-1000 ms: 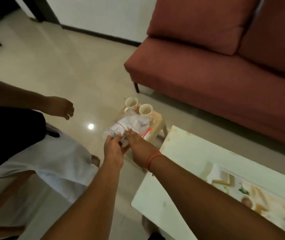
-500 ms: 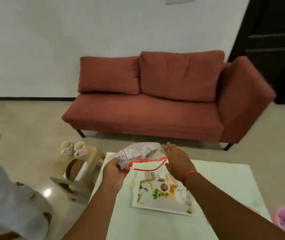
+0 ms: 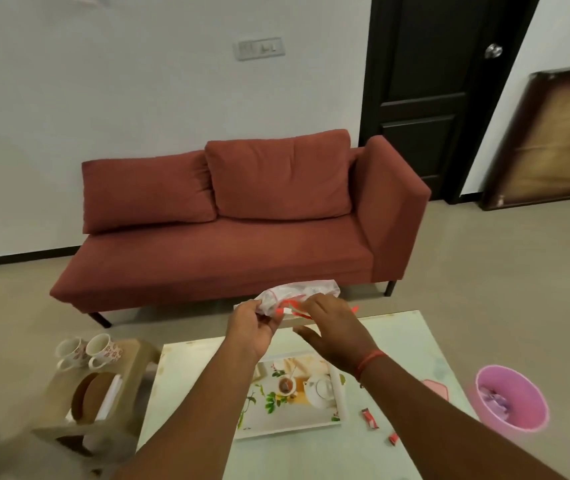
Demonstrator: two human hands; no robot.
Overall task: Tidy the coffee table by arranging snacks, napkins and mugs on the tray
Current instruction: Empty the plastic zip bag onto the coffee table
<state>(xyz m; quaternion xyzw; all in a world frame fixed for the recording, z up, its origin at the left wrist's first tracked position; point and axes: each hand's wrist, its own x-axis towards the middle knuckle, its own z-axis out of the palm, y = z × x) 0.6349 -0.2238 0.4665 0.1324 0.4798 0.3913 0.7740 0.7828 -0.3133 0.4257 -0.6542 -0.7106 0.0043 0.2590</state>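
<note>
Left hand (image 3: 254,329): I see it pinching one clear plastic zip bag with red seal strip (image 3: 297,295), fingers curled on the bag's near-left edge.
Right hand (image 3: 333,336): fingers spread and relaxed, resting against the bag's right side; no curl round it that I can confirm.
Bag position: held in the air above the far edge of the pale glossy tabletop (image 3: 397,341).
Tray: one flat rectangular tray with printed teapot picture (image 3: 294,396), lying on the tabletop beneath my forearms.
Snacks: two small red wrapped snacks (image 3: 370,418), on the tabletop right of the tray.
Mugs: two white floral ceramic mugs (image 3: 100,349), side by side on one low beige stool (image 3: 131,365) left of the tabletop.
Bin: one round pink plastic bin (image 3: 512,414), on the floor at the right.
</note>
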